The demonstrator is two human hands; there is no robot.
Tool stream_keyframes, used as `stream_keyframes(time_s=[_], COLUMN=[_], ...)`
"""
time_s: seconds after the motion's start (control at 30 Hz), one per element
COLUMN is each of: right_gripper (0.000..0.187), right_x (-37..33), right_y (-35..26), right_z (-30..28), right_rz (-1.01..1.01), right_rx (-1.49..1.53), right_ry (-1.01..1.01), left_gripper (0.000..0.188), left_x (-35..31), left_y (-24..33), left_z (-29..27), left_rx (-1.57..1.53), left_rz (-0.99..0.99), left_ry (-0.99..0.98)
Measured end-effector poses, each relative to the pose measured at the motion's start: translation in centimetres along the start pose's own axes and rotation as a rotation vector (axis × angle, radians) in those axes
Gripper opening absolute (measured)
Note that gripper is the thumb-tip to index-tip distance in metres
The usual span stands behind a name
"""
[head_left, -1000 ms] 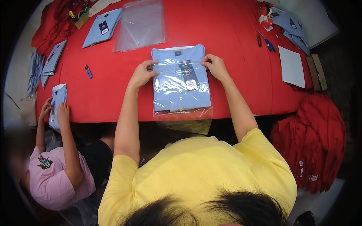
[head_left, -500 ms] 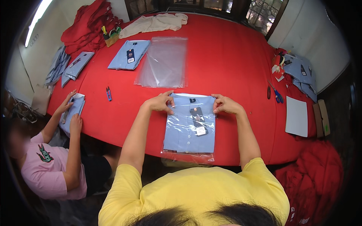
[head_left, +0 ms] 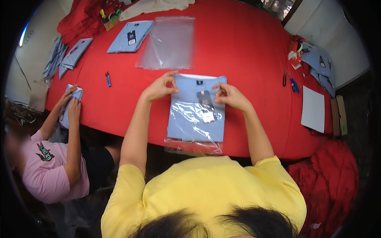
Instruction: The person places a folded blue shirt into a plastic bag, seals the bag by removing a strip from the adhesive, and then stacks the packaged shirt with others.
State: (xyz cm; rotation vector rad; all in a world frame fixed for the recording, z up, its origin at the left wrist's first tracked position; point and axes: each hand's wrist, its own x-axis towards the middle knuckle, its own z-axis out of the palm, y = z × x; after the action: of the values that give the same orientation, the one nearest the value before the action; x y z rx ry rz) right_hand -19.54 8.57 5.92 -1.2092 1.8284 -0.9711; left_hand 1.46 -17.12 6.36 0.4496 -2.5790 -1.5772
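Observation:
A folded light-blue shirt [head_left: 184, 95] lies in front of me at the table's near edge. Clear plastic bag [head_left: 182, 119] covers its lower part and sticks out past its bottom; the bag's upper edge is hard to make out. On the shirt front rests a dark hang tag [head_left: 205, 101] with a white label. My left hand [head_left: 159, 88] pinches the shirt's upper left edge between thumb and fingers. Over the upper right of the shirt, beside the tag, my right hand [head_left: 233, 97] has its fingers drawn together; what they hold, if anything, does not show.
Red cloth covers the table [head_left: 238, 51]. Beyond the shirt lie clear bags [head_left: 168, 45] and another folded shirt [head_left: 130, 37]. Small snips [head_left: 108, 79] lie left, blue-handled scissors [head_left: 294, 85] and a white board [head_left: 312, 109] right. At left, a co-worker [head_left: 59, 166] handles a shirt.
My right hand has moved inward from the shirt's upper right edge to over its front. My left hand stays at the upper left. The whole scene sits higher in the picture.

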Motion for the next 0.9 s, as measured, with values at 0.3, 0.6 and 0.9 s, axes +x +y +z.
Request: stream_keyframes(time_s=[0.3,0.6,0.9], right_gripper=[0.059,0.020,0.009], right_x=[3.5,3.2,3.0], right_y=[-3.3,1.0,4.9], right_z=[0.6,-3.2,-2.1], right_rz=[0.037,0.004,0.033], right_rx=[-0.432,-0.431,0.034], right_ry=[-0.232,0.074,0.377], left_gripper=[0.017,0.017,0.028], left_x=[0.5,2.4,10.2], left_y=[-0.8,-1.7,-2.5], left_z=[0.3,0.7,2.4], left_rx=[-0.008,0.132,0.538], left_rz=[-0.035,-0.054,-0.039], left_ry=[0.013,-0.002,0.219])
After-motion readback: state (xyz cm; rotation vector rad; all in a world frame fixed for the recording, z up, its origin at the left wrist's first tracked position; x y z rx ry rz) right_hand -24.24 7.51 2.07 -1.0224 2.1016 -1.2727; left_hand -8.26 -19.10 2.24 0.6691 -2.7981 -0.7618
